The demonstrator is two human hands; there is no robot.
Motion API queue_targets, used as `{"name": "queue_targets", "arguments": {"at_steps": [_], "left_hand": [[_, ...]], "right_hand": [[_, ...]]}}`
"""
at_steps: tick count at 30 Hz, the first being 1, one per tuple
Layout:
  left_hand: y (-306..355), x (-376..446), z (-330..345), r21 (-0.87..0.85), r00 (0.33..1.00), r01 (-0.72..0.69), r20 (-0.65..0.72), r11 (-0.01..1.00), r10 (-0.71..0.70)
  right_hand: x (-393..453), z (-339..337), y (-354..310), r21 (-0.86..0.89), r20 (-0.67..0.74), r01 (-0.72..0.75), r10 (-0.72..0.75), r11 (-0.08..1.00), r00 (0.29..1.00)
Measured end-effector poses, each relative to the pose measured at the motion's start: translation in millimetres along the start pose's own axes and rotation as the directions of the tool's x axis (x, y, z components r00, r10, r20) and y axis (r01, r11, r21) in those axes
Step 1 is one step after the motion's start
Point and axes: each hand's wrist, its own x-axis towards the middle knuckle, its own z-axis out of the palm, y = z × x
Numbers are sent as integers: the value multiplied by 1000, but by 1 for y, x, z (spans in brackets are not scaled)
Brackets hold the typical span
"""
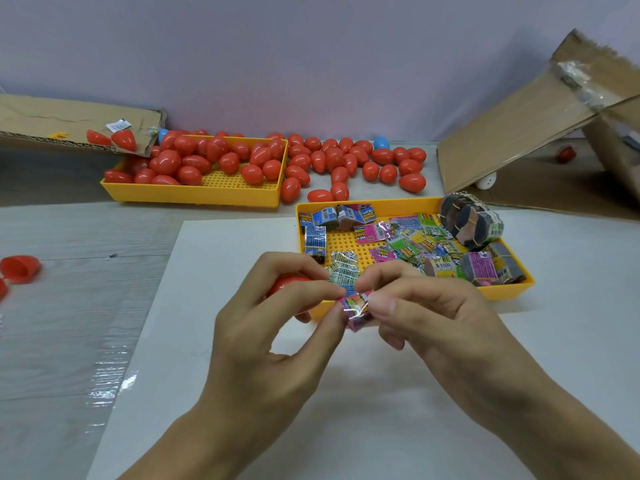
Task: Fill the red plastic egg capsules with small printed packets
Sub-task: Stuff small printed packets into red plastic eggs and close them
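We see two bare hands and forearms entering from the lower edge of the head view. Left hand [277,320]: no ring, no watch, no glove; forearm uncovered down to the frame edge, no sleeve cuff in view. Right hand [436,313]: likewise without ring, band or glove; forearm uncovered to the lower right corner. We note short, unpainted fingernails where nails show, clearest on one right finger [389,306]. We find no markings, plasters or wristbands on either wrist. Fingers are slender, with knuckle creases visible on the right hand. We cannot see anything of the person above the forearms.
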Motion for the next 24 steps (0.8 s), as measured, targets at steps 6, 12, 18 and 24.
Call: {"name": "queue_targets", "arguments": {"at_steps": [6,12,18,24], "left_hand": [[1,0,2,-101,997,80,-3,992,-81],[5,-5,6,-285,991,132,41,949,-125],[7,-6,7,-444,974,213,28,870,-223],[4,-7,6,-498,965,257,84,828,-249]], "right_hand": [[3,-2,3,133,-153,-22,43,991,987],[2,1,1,109,-206,14,8,994,979],[1,3,3,87,-245,37,-14,995,970],[2,4,5,86,-241,43,-21,995,970]]}}
